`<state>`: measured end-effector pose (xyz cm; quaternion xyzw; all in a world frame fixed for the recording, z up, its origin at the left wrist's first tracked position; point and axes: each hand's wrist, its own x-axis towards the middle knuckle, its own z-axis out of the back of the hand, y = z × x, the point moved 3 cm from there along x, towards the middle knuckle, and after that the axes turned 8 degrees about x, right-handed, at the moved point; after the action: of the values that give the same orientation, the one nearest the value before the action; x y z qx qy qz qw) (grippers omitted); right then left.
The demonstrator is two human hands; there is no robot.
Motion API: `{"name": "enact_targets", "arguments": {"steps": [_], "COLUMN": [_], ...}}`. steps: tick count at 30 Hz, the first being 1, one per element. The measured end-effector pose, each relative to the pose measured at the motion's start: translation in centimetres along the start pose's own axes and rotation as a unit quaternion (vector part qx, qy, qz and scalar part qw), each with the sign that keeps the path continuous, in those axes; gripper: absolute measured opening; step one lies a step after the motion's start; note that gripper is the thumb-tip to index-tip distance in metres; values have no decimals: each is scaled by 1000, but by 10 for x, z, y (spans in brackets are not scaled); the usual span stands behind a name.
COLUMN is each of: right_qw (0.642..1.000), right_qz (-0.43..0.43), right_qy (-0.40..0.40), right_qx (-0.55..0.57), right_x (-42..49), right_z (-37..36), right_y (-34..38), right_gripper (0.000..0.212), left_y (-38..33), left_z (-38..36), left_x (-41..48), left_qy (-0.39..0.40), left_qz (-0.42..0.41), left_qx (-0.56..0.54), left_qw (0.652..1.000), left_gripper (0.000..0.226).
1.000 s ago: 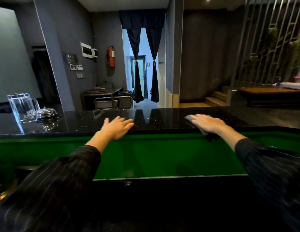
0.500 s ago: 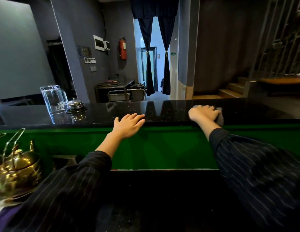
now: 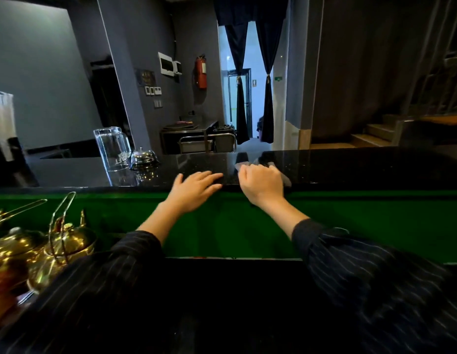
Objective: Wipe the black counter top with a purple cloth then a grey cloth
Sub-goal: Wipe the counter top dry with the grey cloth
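A glossy black counter top runs across the view above a green front panel. My right hand lies on a grey cloth near the counter's front edge, fingers curled over it; only the cloth's edges show around the hand. My left hand rests flat on the counter just left of it, fingers straight and together. No purple cloth is in view.
An upturned clear glass jug and a chrome service bell stand on the counter's left part. Brass kettles sit below at the lower left. Dark striped sleeves cover both forearms.
My right hand has slid the cloth leftward along the counter, closing the gap to my left hand. The view has shifted left, bringing the kettles further in.
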<state>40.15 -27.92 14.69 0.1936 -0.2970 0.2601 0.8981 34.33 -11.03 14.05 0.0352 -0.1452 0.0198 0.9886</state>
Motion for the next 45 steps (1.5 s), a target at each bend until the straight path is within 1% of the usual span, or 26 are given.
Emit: {"name": "enact_targets", "arguments": {"steps": [1, 2, 4, 6, 8, 10, 12, 14, 17, 19, 21, 23, 26, 28, 31, 33, 35, 38, 40, 42, 45], "right_qw": [998, 994, 985, 975, 966, 956, 950, 960, 985, 994, 994, 993, 990, 981, 951, 925, 917, 930, 937, 938, 920], "right_qz": [47, 67, 57, 29, -16, -88, -138, -142, -127, -108, -97, -81, -34, 4, 69, 108, 112, 45, -40, -143, -272], "right_qy": [-30, -67, -140, -199, -242, -269, -271, -235, -111, -27, 19, 67, 128, 194, 292, 353, 374, 361, 346, 316, 277], "right_qx": [-25, -51, -79, -90, -90, -78, -68, -49, -33, -24, -36, -61, -40, 7, 78, 90, 81, 49, 19, -11, -57], "right_x": [-12, -22, -34, -40, -42, -39, -35, -28, -13, -1, 11, 23, 41, 55, 78, 87, 95, 107, 113, 115, 121], "right_z": [5, 10, 20, 29, 30, 25, 15, -1, -31, -49, -59, -66, -82, -91, -100, -99, -99, -93, -88, -81, -79], "right_y": [-11, -27, -67, -100, -112, -101, -79, -49, 16, 64, 105, 137, 174, 190, 196, 188, 167, 109, 60, 12, -29], "right_gripper": [43, 40, 38, 40, 41, 40, 42, 47, 52, 52, 55, 57, 62, 58, 50, 50, 49, 51, 54, 59, 71], "left_y": [23, 45, 73, 78, 75, 73, 73, 73, 72, 73, 82, 99, 123, 130, 133, 133, 130, 130, 131, 133, 135], "left_z": [-1, -2, -5, -7, -9, -10, -11, -13, -14, -12, -6, -2, -7, -14, -14, -14, -14, -11, -11, -13, -20], "left_x": [-6, -13, -21, -24, -22, -22, -22, -24, -24, -23, -22, -24, -31, -35, -38, -41, -43, -45, -47, -49, -48], "left_qy": [0, 3, 9, -3, -29, -50, -60, -68, -70, -58, -46, -37, 5, 9, -23, -20, -11, -16, -26, -33, -42], "left_qz": [20, 34, 44, 39, 42, 48, 49, 51, 45, 17, -15, 6, 67, 83, 93, 93, 90, 92, 89, 84, 78], "left_qx": [3, 6, 7, 3, 1, 3, 5, 4, 10, 7, -25, -35, 39, 56, 53, 65, 80, 81, 89, 97, 103], "left_qw": [1000, 999, 999, 999, 999, 998, 997, 996, 997, 998, 999, 999, 997, 995, 994, 993, 993, 992, 992, 991, 991], "left_gripper": [50, 50, 50, 49, 48, 47, 47, 47, 49, 54, 65, 80, 89, 91, 90, 88, 87, 87, 87, 88, 92]}}
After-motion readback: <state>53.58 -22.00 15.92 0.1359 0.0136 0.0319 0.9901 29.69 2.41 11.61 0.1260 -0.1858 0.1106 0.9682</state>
